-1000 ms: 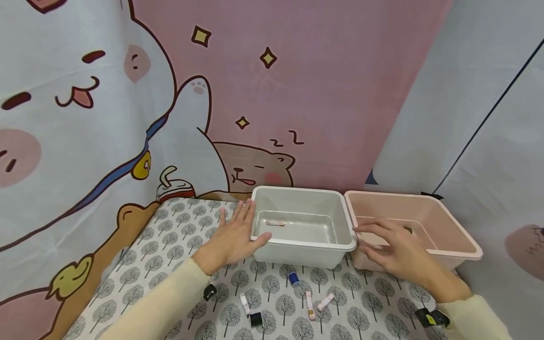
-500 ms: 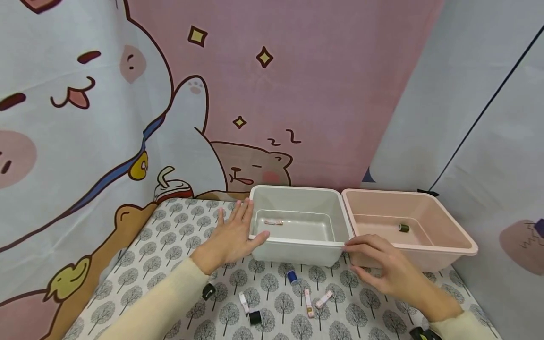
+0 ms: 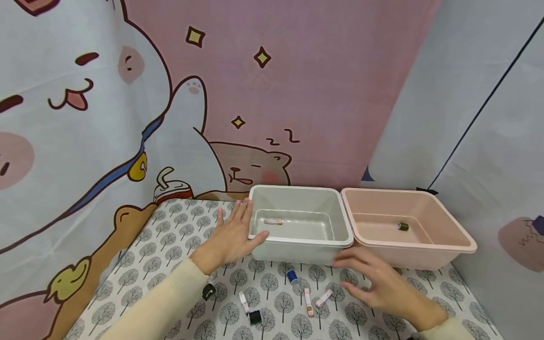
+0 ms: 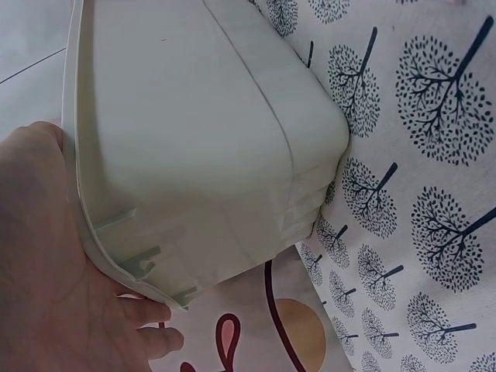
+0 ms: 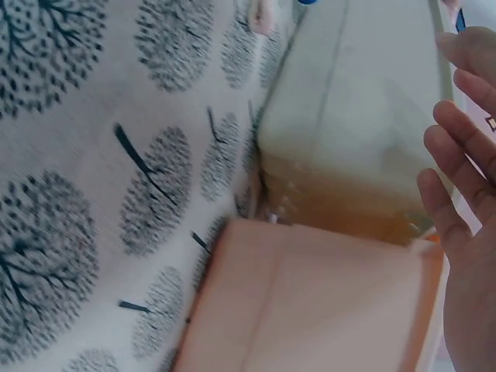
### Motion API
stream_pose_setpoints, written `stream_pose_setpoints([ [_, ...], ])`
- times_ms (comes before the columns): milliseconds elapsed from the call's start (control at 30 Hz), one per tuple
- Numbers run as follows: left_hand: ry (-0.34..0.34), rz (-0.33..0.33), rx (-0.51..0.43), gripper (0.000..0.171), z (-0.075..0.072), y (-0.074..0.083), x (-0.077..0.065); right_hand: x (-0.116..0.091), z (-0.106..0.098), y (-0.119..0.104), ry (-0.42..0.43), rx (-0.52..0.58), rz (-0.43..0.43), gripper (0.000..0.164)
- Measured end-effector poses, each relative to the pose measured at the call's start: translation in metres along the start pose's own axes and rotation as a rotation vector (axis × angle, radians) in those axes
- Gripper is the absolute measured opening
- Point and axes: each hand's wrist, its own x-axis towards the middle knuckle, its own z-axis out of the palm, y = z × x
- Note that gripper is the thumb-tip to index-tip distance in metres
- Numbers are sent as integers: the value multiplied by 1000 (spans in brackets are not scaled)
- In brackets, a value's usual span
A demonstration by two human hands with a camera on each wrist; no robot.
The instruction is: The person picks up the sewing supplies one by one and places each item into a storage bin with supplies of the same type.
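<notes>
My left hand (image 3: 229, 238) rests with straight fingers on the left rim of a pale grey-white plastic bin (image 3: 301, 252). The left wrist view shows the palm and thumb along that bin's rim (image 4: 74, 167). My right hand (image 3: 378, 283) is in front of the two bins, fingers loosely bent and holding nothing. Beside the white bin stands a pink plastic bin (image 3: 416, 257), with a dark green thread spool (image 3: 403, 226) inside. A small pinkish strip (image 3: 273, 222) lies in the white bin. In the right wrist view the right hand (image 5: 465, 155) overlaps the white bin's rim.
On the tree-print tablecloth (image 3: 178, 250) lie a blue thread spool (image 3: 292, 276), a black spool (image 3: 255, 317), a white strip (image 3: 244, 302) and two pinkish-white strips, one upright in view (image 3: 308, 302), one slanted (image 3: 324, 298). A printed cartoon curtain (image 3: 323, 94) hangs behind the bins.
My right hand has drawn back toward me from the front rims where the two bins meet. The green spool is uncovered in view. My left hand has stayed on the white bin.
</notes>
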Motion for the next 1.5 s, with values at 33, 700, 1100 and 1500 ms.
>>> stream_pose_setpoints([
  [33,0,0,0,118,0,0,0,-1,2,-1,-15,2,15,51],
  [700,14,2,-4,118,1,-3,-2,-9,48,2,-418,186,299,52],
  [1100,14,2,-14,119,1,-4,-1,-14,57,14,-501,260,362,55],
  [1500,15,6,-22,119,1,-2,-1,-13,67,17,-437,406,299,10],
])
